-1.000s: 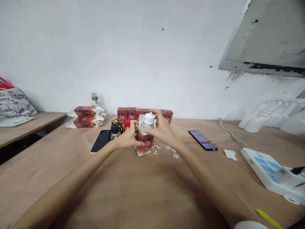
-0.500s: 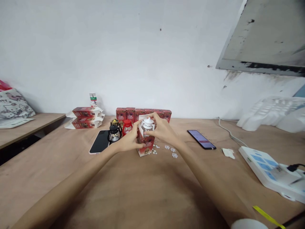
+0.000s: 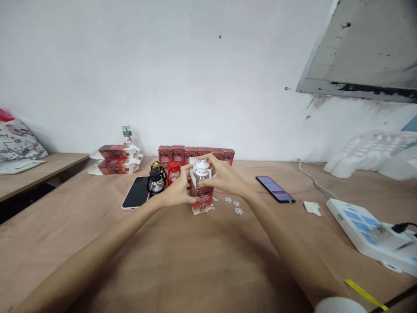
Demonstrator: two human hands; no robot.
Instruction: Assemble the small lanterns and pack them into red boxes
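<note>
A red printed box (image 3: 202,201) stands on the table in front of me with its top flaps open. Partly inside its top sits a small white lantern (image 3: 202,169), its cap and clear body showing above the box. My left hand (image 3: 177,191) is wrapped round the left side of the box, thumb across the front. From the right, my right hand (image 3: 224,174) grips the lantern near its cap and body. Just left of the left hand stand a black lantern (image 3: 157,181), a red lantern (image 3: 173,172) and a gold-topped lantern (image 3: 157,165).
Several closed red boxes (image 3: 165,153) line the wall. Flat open cartons (image 3: 117,166) are stacked at left, near a bottle (image 3: 127,134). Two phones (image 3: 135,193) (image 3: 275,189) flank the hands. Small white cut-outs (image 3: 236,203) lie right of the box; a power strip (image 3: 361,228) is farther right.
The box stands more upright and has shifted slightly right. Both hands keep their hold, and the lantern sits at about the same height in the box.
</note>
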